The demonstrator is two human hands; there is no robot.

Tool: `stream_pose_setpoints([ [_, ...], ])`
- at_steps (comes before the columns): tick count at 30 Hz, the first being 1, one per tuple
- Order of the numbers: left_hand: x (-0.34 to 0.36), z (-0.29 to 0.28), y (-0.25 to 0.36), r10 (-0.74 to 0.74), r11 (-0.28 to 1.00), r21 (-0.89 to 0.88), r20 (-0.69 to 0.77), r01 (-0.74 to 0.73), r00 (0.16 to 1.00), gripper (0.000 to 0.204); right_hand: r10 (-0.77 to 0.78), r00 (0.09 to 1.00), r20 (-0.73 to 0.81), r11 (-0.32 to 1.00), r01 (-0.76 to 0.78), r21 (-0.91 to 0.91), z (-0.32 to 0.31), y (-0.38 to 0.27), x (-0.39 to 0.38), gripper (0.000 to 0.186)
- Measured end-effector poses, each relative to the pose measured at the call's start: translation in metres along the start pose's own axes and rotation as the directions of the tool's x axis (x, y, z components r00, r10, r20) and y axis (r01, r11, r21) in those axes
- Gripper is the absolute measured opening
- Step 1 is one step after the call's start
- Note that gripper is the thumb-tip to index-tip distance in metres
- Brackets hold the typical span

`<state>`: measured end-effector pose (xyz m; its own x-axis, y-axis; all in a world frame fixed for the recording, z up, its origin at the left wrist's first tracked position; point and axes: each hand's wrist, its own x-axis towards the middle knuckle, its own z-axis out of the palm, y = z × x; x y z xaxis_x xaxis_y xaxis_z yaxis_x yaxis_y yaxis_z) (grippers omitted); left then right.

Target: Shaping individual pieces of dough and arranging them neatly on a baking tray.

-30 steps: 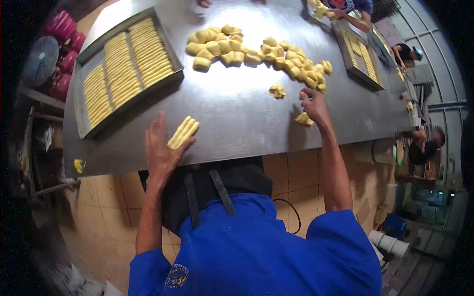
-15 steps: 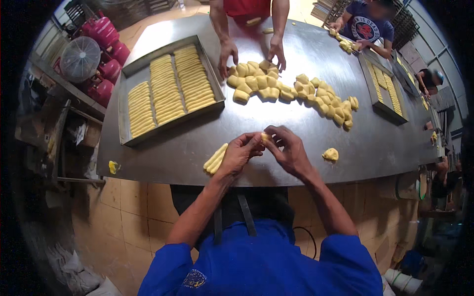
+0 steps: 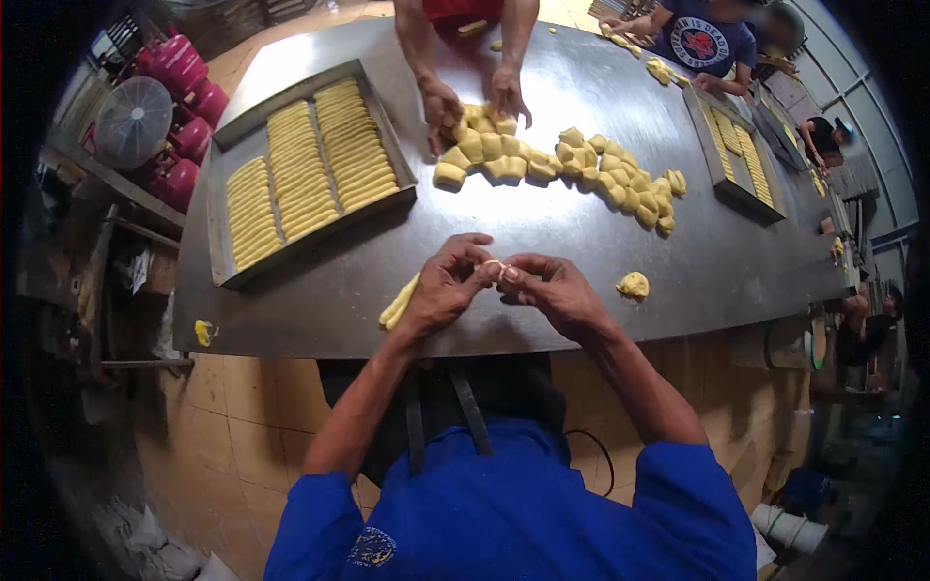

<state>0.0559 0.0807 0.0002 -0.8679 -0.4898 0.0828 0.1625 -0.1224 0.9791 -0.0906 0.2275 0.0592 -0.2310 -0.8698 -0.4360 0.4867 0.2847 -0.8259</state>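
Dough bit (image 3: 495, 263) mostly out of sight between the hands (image 3: 556, 290), dough strips (image 3: 398, 304) partly behind the left hand (image 3: 442, 290)

Bakery workroom: dough (image 3: 581, 158), loaded tray (image 3: 242, 141)

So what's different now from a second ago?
The left hand moved right past the rolls; the right hand came left to meet it. Both now pinch a bit of dough. One of two loose lumps is gone. A co-worker's hands reached the pile. The tray and other lump stayed.

Glossy, smooth metal table (image 3: 542, 218); matt, smooth dough pieces (image 3: 492, 145); dull metal tray (image 3: 239, 143); cloth shirt (image 3: 542, 513)
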Motion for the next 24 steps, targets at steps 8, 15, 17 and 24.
stream_pose_setpoints([
  [8, 0.054, -0.001, 0.002, -0.427, 0.761, 0.601, 0.179, 0.244, 0.887, 0.036, 0.029, 0.999, -0.026, 0.763, -0.039, -0.645, -0.072, -0.001, 0.044, 0.024],
  [15, 0.090, -0.003, -0.019, -0.360, 0.323, 0.931, -0.042, 0.167, 0.932, 0.050, -0.272, 0.908, -0.319, 0.174, -0.280, -0.944, -0.093, -0.003, 0.048, 0.053],
  [17, 0.089, 0.000, -0.021, -0.351, 0.324, 0.936, -0.018, 0.140, 0.936, 0.050, -0.260, 0.922, -0.288, 0.206, -0.238, -0.949, -0.098, 0.000, 0.049, 0.053],
  [24, 0.082, -0.006, -0.023, -0.331, 0.450, 0.882, 0.017, 0.142, 0.943, 0.051, -0.232, 0.943, -0.237, 0.324, -0.154, -0.933, -0.110, 0.005, 0.046, 0.054],
])
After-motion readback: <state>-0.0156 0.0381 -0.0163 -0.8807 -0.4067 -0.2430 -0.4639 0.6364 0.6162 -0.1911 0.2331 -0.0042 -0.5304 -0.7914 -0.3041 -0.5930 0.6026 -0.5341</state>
